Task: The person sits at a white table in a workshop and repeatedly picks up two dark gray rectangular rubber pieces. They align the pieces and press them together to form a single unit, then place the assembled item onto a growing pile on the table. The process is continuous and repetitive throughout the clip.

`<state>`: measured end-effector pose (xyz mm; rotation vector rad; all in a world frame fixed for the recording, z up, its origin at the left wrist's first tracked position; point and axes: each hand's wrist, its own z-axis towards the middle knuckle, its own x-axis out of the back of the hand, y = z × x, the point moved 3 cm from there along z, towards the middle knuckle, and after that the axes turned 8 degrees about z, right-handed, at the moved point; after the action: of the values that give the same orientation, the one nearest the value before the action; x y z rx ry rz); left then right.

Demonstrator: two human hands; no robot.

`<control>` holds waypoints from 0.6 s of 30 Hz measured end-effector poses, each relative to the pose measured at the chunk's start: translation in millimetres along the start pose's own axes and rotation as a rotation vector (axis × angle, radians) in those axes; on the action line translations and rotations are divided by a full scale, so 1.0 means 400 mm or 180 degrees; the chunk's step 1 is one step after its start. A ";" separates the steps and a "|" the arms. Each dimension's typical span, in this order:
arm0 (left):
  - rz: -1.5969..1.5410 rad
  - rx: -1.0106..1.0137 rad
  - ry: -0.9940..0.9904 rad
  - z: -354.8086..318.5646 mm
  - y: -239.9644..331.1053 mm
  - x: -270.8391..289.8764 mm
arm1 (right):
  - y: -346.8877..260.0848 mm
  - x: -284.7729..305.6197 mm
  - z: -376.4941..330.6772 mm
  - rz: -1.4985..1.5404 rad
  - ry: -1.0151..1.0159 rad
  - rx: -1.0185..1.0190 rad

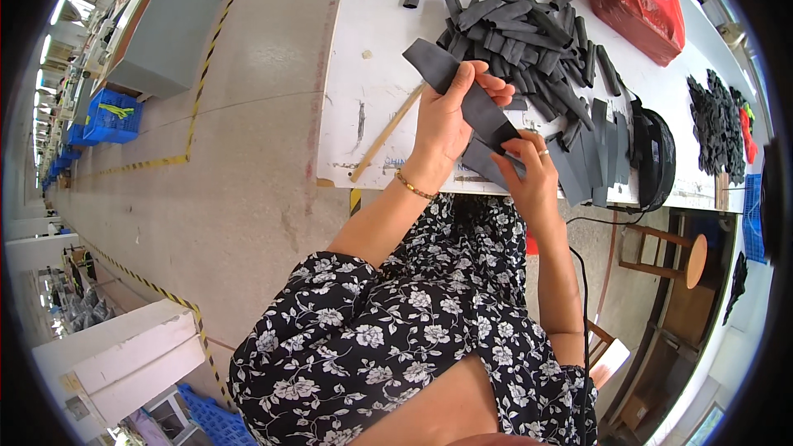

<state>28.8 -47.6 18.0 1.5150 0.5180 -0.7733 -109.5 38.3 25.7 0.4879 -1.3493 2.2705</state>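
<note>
My white table (343, 99) carries a heap of dark tubes (529, 41), with flat dark pieces (591, 153) on the heap's near side. Nearer me than the heap, I hold a dark strip (483, 112): my half-curled left hand (446, 120) grips it mid-length, my right hand (530, 172) pinches its near end. Best to keep it flat and its edges even. Blue lettering (395, 161) on the table, near-left of the heap, is partly covered.

We count one left hand (446, 120), one right hand (534, 177) and one held strip (483, 114) at the centre, plus one bracelet (415, 187) and one ring (543, 152). We see one red bag (634, 10) upper right, one wooden stick (388, 132) left of centre, one black bag (658, 157) and one round-seated stool (696, 262) at right, and dark rolls (519, 29), too many to count, at top.
</note>
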 end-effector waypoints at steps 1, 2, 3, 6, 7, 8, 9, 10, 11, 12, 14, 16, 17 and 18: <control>0.0001 -0.0029 -0.0044 0.004 0.003 -0.002 | -0.004 0.003 -0.001 -0.0149 0.0055 0.0105; 0.0018 0.0002 0.0072 -0.001 -0.001 -0.010 | -0.006 0.005 -0.004 -0.0121 0.0037 0.0167; -0.0028 0.0047 0.0126 -0.005 -0.015 -0.011 | -0.005 0.006 -0.001 -0.0100 0.0056 0.0263; -0.0233 0.0302 0.0257 -0.032 -0.072 -0.023 | 0.005 0.010 0.003 -0.0104 0.0111 0.0404; -0.0272 0.0276 0.0278 -0.037 -0.078 -0.025 | 0.013 0.009 0.006 -0.0124 0.0122 0.0379; -0.0304 0.0229 0.0304 -0.039 -0.080 -0.024 | 0.017 0.007 0.010 -0.0130 0.0129 0.0372; -0.0336 0.0180 0.0331 -0.041 -0.081 -0.023 | 0.018 0.008 0.011 -0.0106 0.0133 0.0390; -0.0319 0.0182 0.0319 -0.043 -0.084 -0.023 | 0.018 0.008 0.012 -0.0082 0.0137 0.0407; -0.0293 0.0173 0.0314 -0.044 -0.084 -0.023 | 0.016 0.006 0.015 -0.0044 0.0138 0.0432; -0.0266 0.0165 0.0310 -0.045 -0.083 -0.022 | 0.016 0.005 0.017 -0.0028 0.0125 0.0421; -0.0318 0.0160 0.0291 -0.047 -0.082 -0.023 | 0.015 0.006 0.020 0.0002 0.0105 0.0393; -0.0294 0.0146 0.0277 -0.046 -0.082 -0.020 | 0.013 0.004 0.024 0.0028 0.0092 0.0365; -0.0294 0.0148 0.0272 -0.046 -0.084 -0.018 | 0.012 0.005 0.024 0.0032 0.0083 0.0346; -0.0293 0.0150 0.0267 -0.047 -0.085 -0.017 | 0.012 0.005 0.025 0.0041 0.0071 0.0324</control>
<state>2.7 -24.8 -0.6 1.5810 0.6396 -0.8002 -113.0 27.8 27.8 0.4870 -1.2340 2.3569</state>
